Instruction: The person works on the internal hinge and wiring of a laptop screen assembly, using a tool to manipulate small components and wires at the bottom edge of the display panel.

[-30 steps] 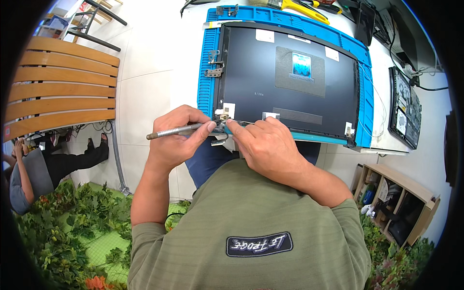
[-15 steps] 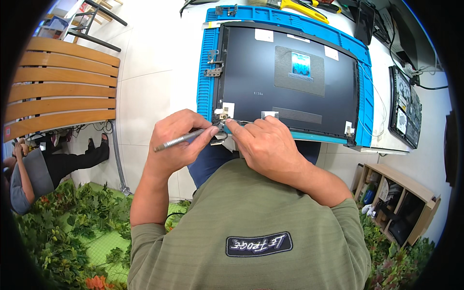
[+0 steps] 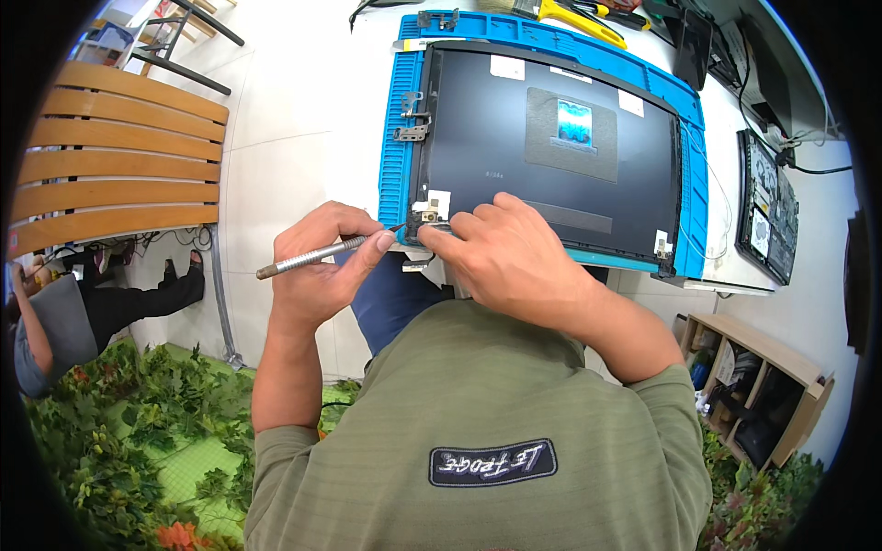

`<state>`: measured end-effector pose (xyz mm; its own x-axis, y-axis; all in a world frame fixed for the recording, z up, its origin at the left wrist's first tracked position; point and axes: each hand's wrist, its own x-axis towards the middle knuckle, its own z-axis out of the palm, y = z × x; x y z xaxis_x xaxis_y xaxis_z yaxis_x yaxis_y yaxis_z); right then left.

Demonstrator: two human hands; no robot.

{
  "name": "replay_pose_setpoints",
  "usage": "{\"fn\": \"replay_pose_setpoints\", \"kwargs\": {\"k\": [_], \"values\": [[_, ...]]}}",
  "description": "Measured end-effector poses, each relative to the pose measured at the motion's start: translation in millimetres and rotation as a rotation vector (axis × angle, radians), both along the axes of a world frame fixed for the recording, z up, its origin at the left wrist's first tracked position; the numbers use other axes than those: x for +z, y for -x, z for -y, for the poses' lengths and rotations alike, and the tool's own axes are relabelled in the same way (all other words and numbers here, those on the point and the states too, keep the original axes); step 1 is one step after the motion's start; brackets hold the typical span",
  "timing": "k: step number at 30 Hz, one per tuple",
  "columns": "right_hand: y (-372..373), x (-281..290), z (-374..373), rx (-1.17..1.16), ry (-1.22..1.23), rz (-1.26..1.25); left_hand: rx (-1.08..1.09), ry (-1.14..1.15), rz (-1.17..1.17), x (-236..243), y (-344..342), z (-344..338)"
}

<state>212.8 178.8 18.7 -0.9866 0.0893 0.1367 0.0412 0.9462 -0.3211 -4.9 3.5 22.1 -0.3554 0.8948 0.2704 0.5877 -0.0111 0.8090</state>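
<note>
A dark laptop display panel (image 3: 482,129) in a thin black frame lies on a blue work mat (image 3: 390,156). My left hand (image 3: 322,257) pinches a slim silver pen-shaped tool (image 3: 308,259) with a dark thin tip. The tip points at the panel's near left corner, beside a small metal bracket piece (image 3: 429,217). My right hand (image 3: 505,253) rests at that same corner, index finger bent down on it and the other fingers curled; what lies under the fingertips is hidden. A short black cable end (image 3: 418,264) hangs over the mat's near edge.
Loose metal hinges (image 3: 412,133) lie at the mat's left side. Yellow-handled tools (image 3: 583,23) and a brush sit beyond the mat. An opened laptop base (image 3: 767,216) lies on the right. A slatted wooden bench (image 3: 119,156) and a person (image 3: 69,317) are at the left.
My left hand has drawn slightly left and back, and the tool tip now shows beside the corner. My right index fingertip has moved left onto the corner.
</note>
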Motion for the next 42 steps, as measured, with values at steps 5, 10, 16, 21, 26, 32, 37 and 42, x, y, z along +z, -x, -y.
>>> {"fn": "replay_pose_setpoints", "kwargs": {"k": [5, 10, 16, 21, 26, 32, 37, 42], "values": [[2.4, 6.4, -8.8, 0.079, -0.068, 0.05, -0.035, -0.018, 0.027, -0.7, -0.9, 1.1], [0.7, 8.1, -16.3, 0.076, 0.081, 0.054, -0.052, -0.039, 0.02, -4.1, -0.1, 3.0], [-3.7, 4.4, -18.1, -0.031, 0.159, -0.07, -0.027, -0.025, 0.245, -12.3, -4.7, 5.2], [-3.7, 2.3, -14.6, -0.017, 0.141, -0.093, -0.27, -0.127, -0.028, -10.2, -5.2, -2.4], [-1.5, -1.7, -14.1, 0.019, 0.114, -0.104, -0.237, -0.189, -0.137, -23.2, -17.3, -6.7], [2.0, -8.2, -14.1, 0.066, 0.033, -0.124, -0.179, -0.268, -0.088, -38.4, -22.6, -6.4], [5.6, -11.3, -12.2, 0.093, -0.026, -0.082, -0.191, -0.238, -0.076, -37.3, -20.9, -4.3], [3.8, -3.9, -22.1, 0.101, 0.056, -0.118, -0.213, -0.243, -0.116, -23.9, -14.1, -7.7]]}}
